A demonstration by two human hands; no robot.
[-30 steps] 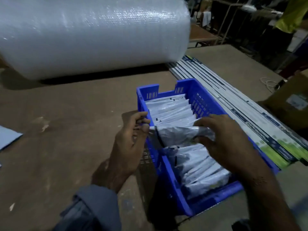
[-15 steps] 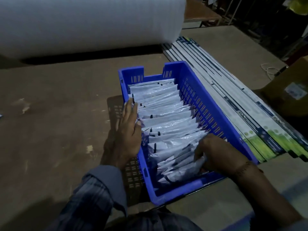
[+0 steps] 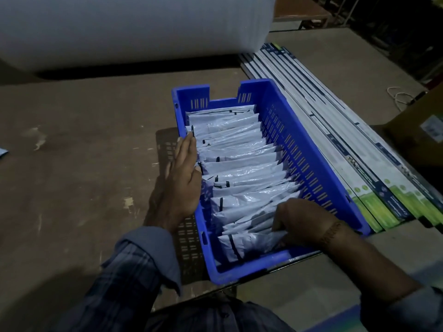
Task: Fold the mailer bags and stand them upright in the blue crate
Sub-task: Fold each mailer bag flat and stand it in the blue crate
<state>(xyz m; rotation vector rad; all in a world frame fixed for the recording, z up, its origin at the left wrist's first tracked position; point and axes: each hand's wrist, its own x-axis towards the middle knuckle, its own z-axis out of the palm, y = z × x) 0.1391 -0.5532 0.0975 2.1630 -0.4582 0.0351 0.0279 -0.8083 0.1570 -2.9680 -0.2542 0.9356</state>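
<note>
Sleeves in dark check cloth with plain cuffs (image 3: 153, 257) come in at the near edge of the table (image 3: 79, 178); the blue crate (image 3: 309, 149) stands on the table near that edge, its long sides running away from the person; folded mailer bags (image 3: 239, 164) fill it in one row from the near end wall to the far one, standing on edge and leaning, their pale faces overlapping. At the near end of the crate the right hand (image 3: 304, 221) sits inside, fingers curled down among the nearest bags and grasping them; how many bags it grips I cannot tell. The left hand (image 3: 179, 178) lies flat along the crate's left wall, fingers straight and released, fingertips touching the left edges of the bags about midway along the row. Just beside the crate's right wall, long flat printed cartons (image 3: 359, 149) lie side by side along the table's right edge; a brown cardboard box (image 3: 417, 133) sits past them at the right. Across the far edge of the table lies a big white roll of wrap (image 3: 129, 27).
</note>
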